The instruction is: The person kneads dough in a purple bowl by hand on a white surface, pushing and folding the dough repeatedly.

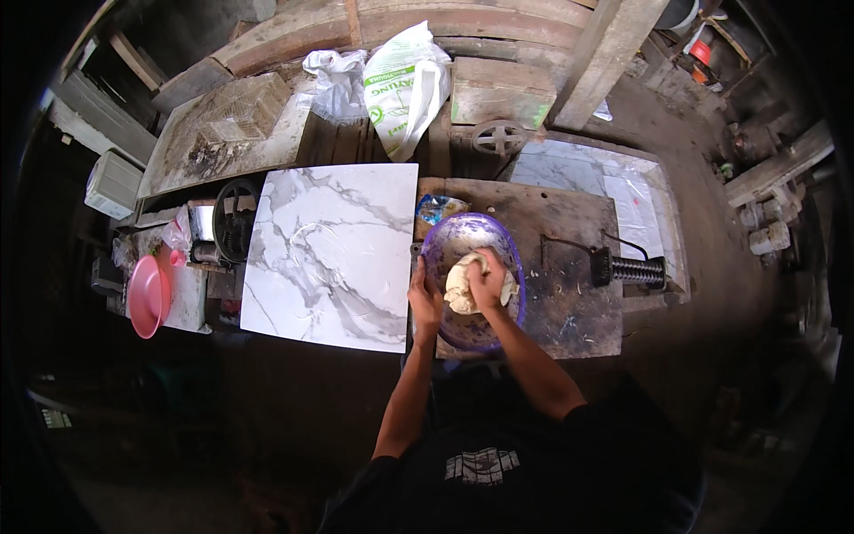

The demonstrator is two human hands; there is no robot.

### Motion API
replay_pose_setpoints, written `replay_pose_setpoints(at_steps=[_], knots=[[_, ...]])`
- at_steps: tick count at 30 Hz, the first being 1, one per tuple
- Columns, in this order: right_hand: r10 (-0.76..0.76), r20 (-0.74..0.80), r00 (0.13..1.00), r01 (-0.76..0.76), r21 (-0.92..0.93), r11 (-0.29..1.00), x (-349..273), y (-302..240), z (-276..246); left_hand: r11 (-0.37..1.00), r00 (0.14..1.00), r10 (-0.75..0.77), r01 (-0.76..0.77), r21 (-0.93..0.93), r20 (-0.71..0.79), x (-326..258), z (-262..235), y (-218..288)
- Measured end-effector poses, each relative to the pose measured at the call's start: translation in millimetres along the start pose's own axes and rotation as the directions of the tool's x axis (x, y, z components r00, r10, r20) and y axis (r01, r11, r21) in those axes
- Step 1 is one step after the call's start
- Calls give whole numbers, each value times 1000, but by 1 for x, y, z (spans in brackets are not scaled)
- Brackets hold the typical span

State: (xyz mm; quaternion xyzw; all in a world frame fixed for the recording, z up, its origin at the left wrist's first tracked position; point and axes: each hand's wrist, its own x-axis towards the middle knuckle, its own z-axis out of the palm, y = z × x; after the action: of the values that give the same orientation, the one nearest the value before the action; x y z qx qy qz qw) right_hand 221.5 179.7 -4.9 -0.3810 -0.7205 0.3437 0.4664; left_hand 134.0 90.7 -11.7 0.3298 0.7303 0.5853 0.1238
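Observation:
A lump of pale dough [460, 292] lies in a purple-rimmed basin [519, 267], whose inside is smeared with flour or dough. My right hand [487, 283] presses into the dough from the right, its fingers curled and partly sunk in or hidden by it. At the basin's left side, my left hand [426, 303] grips the rim; some of its fingertips are out of sight. The basin rests on a worn wooden table [578, 307]. Just behind it sits a small blue and clear plastic packet [439, 208].
Left of the basin is a marble-patterned board [329, 254]. A roller with metal rods [633, 269] sits at the table's right end. Farther left are a dark handwheel [235, 221] and a pink basin [149, 297]. A white and green sack [407, 89] stands behind.

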Motion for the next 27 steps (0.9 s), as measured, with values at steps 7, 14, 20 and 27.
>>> replay_pose_setpoints(at_steps=[7, 14, 20, 27], knots=[[-347, 591, 728, 511, -130, 850, -35, -48, -56, 999, 999, 34, -34, -27, -19, 15, -5, -16], [-17, 464, 886, 239, -424, 874, -67, -72, -32, 987, 991, 131, -134, -92, -33, 15, -11, -24], [63, 215, 975, 52, -490, 870, -65, -60, -20, 995, 998, 56, -56, -77, 6, 7, -22, -6], [-140, 283, 949, 245, -378, 893, -37, -32, -27, 997, 998, 61, -60, -43, 17, -9, -21, -6]])
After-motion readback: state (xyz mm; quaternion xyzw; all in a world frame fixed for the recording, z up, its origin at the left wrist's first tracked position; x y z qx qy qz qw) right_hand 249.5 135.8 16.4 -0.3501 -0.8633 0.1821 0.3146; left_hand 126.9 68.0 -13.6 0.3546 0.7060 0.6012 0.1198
